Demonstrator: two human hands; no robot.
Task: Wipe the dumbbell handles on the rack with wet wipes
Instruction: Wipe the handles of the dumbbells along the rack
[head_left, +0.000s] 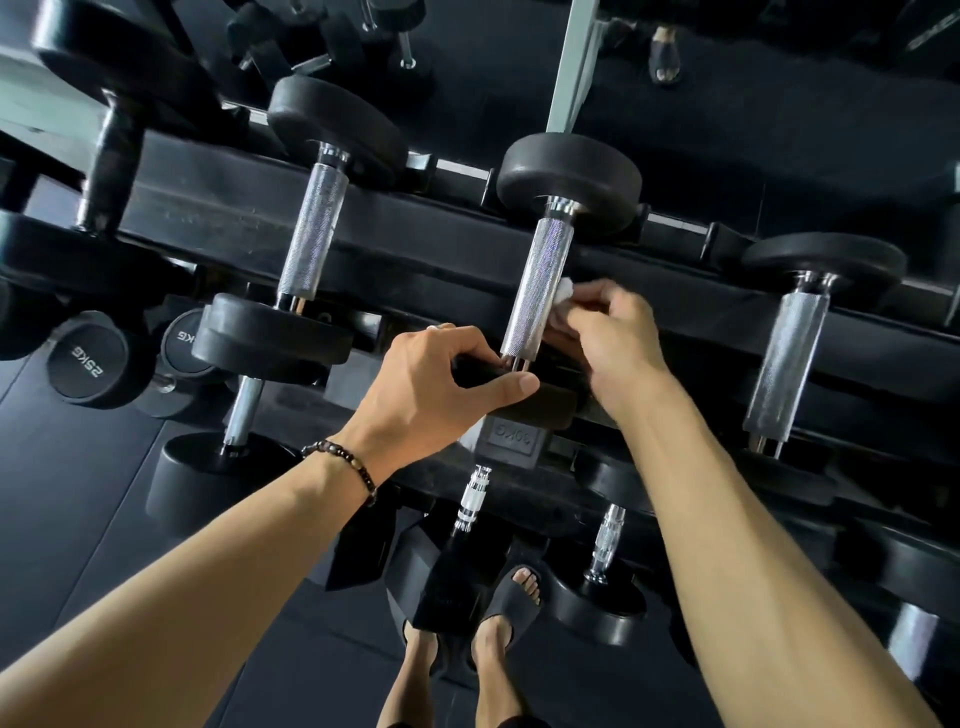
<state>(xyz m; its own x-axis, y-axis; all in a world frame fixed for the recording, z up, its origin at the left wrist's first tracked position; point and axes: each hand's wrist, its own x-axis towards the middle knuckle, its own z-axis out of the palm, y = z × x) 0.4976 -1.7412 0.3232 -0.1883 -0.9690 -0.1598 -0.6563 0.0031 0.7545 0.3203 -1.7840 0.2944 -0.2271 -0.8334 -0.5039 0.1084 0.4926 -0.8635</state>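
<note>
Dumbbell handle (537, 291): knurled, shiny chrome; white wet wipe (565, 292) pressed against it.

Most of the wet wipe (564, 292) covered by the right hand (613, 332), near head of the middle dumbbell (524, 395) partly hidden under the left hand (441, 384), leftmost dumbbell (111, 171) blurred and cropped, rack (415, 244) cut at both side edges.

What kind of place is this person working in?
Most likely a gym's free-weights area. A long black rack holds rows of round-headed dumbbells with knurled metal handles, one head is marked 25KG, and the floor looks like dark matting.
</note>
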